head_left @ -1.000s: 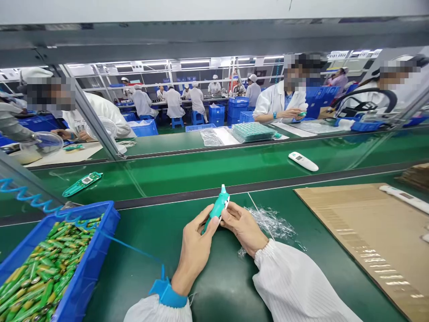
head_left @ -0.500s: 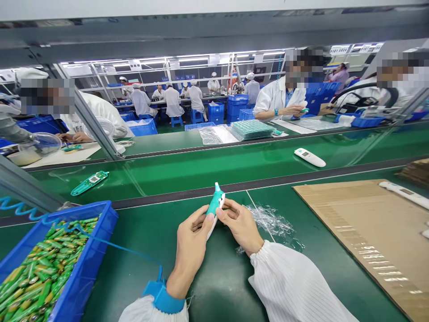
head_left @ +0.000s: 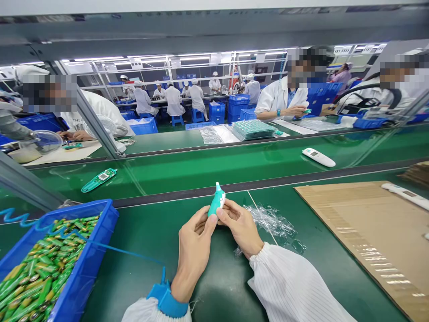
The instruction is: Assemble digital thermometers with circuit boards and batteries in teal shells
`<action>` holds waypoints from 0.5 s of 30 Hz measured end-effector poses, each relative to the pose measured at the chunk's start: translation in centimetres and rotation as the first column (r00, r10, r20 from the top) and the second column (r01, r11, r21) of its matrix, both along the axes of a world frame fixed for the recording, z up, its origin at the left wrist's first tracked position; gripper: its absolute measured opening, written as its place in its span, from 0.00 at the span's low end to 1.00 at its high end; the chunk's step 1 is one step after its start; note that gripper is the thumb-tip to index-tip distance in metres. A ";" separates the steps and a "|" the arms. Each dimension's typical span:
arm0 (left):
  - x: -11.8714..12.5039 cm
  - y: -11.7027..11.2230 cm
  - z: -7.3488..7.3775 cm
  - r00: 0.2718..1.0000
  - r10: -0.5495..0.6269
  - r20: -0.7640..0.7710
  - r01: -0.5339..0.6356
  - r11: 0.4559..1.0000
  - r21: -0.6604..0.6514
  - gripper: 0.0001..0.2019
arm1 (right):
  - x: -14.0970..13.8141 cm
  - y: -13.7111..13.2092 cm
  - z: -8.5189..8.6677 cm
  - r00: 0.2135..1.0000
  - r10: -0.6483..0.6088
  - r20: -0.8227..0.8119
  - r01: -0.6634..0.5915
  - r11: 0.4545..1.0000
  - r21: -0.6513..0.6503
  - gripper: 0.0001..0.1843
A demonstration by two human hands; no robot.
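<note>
Down on the near green belt (head_left: 221, 290), about mid-width, a teal thermometer housing (head_left: 217, 202) is held up between both hands, not resting on the belt. Compared with a second ago it's standing noticeably straighter: its long axis now runs nearly upright, with the narrow tip pointing up and away from the wearer, leaning a touch left. The left hand (head_left: 194, 250) and right hand (head_left: 241, 226) are pressed in close together, thumbs and fingers pinching the housing from either side and hiding its lower end. A blue wrist strap (head_left: 166, 300) sits on the left wrist.

Just right of the right hand there's a crumpled clear plastic wrap (head_left: 271, 223), and a cardboard sheet (head_left: 355, 237) covers the belt's right end. A blue crate (head_left: 92, 250) full of green batteries (head_left: 43, 277) sits at the near-left corner. On the far belt (head_left: 214, 172), a green circuit board (head_left: 98, 180) and a white thermometer (head_left: 318, 157) have both slid a bit right since earlier. Any print on the housing or batteries is too small to read.
</note>
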State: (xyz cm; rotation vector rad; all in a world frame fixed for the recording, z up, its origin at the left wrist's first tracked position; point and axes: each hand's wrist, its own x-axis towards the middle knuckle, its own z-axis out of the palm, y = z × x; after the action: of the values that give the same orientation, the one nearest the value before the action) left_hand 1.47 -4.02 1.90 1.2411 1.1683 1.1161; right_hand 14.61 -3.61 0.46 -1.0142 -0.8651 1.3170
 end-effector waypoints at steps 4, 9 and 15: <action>-0.1 -0.4 0.6 0.988 -0.115 -0.107 0.128 0.983 0.129 0.26 | 0.4 0.3 -0.1 0.998 0.035 -0.050 -0.039 0.997 -0.068 0.31; -0.4 -0.8 1.1 0.911 -0.150 -0.384 0.215 0.968 0.131 0.23 | 1.8 1.2 -0.2 0.991 -0.039 -0.126 0.024 0.993 -0.118 0.36; -0.2 -0.8 0.1 0.909 0.026 -0.417 0.129 0.932 0.339 0.17 | 1.8 1.1 -0.1 0.957 0.020 -0.290 -0.041 0.997 -0.068 0.31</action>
State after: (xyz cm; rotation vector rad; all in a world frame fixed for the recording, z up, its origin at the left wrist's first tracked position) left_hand 1.29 -4.79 2.00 1.8567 1.2647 1.0858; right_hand 16.36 -2.53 0.32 -0.8399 -0.6155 1.4889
